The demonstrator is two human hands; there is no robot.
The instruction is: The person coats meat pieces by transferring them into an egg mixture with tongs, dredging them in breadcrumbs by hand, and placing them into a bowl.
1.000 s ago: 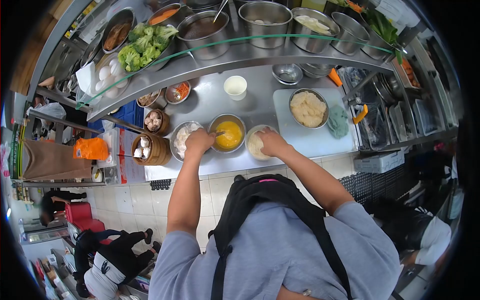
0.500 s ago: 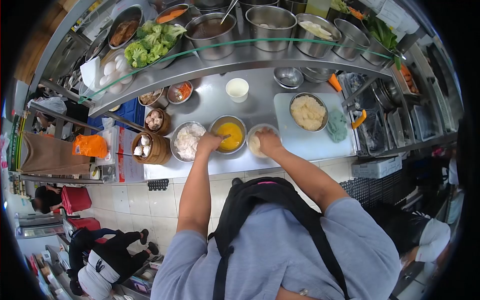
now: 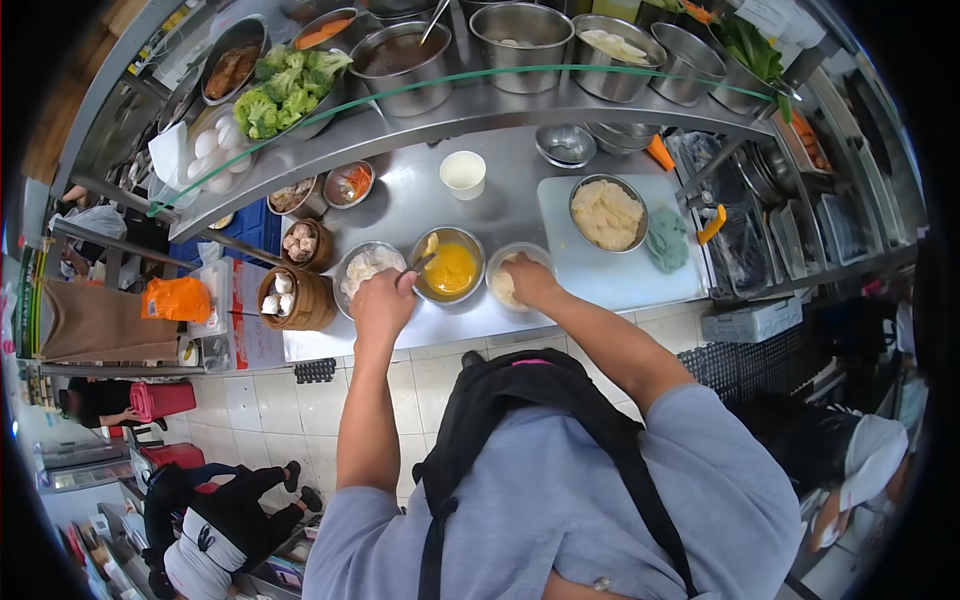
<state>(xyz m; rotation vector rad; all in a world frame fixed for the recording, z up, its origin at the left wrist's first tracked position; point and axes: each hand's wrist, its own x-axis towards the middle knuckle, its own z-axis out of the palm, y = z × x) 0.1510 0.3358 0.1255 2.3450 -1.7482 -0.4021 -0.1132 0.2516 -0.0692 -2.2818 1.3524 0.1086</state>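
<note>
My left hand [image 3: 382, 305] is closed round a thin metal utensil [image 3: 421, 263], which reaches over the left rim of a steel bowl of beaten egg [image 3: 455, 270]. A small yellow, egg-coated piece [image 3: 432, 243] is at the utensil's far end, against the bowl's inner wall. Left of the egg, partly behind that hand, is a bowl of white flour [image 3: 366, 264]. My right hand [image 3: 530, 282] reaches into a bowl of pale crumbs [image 3: 503, 290], its fingers curled down; what they hold is hidden.
A bowl of pale mash-like food [image 3: 607, 215] and a green cloth [image 3: 667, 241] lie on the white board [image 3: 560, 215]. A white cup [image 3: 463, 175] stands behind the egg. Bamboo steamers [image 3: 305, 304] are at left. A loaded shelf [image 3: 480, 142] crosses above.
My left hand has moved back and left, out of the egg bowl, bringing the utensil and coated piece to its left rim. My right hand stays at the crumbs.
</note>
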